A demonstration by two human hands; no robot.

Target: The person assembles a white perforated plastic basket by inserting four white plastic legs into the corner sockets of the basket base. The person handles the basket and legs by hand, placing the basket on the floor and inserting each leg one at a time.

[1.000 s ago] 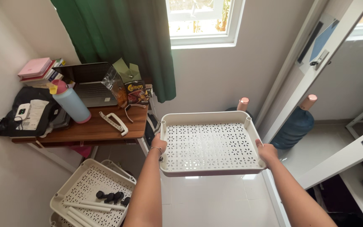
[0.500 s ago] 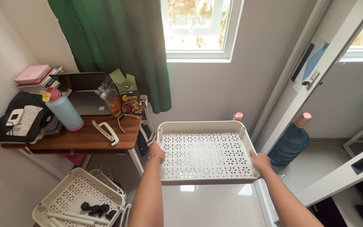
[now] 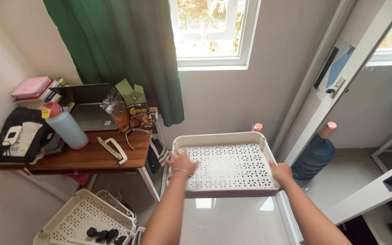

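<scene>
Both hands held a white perforated tray [image 3: 227,165] at centre frame.
The left hand [image 3: 182,162] lay spread over its left rim; the right hand [image 3: 281,172] gripped the right edge, with the wooden bench [image 3: 91,156] at left.

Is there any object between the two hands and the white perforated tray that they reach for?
Nothing visible does. The left hand already lies on the white perforated tray at its left side, and the right hand grips its right rim. The wooden desk stands apart to the left.
</scene>
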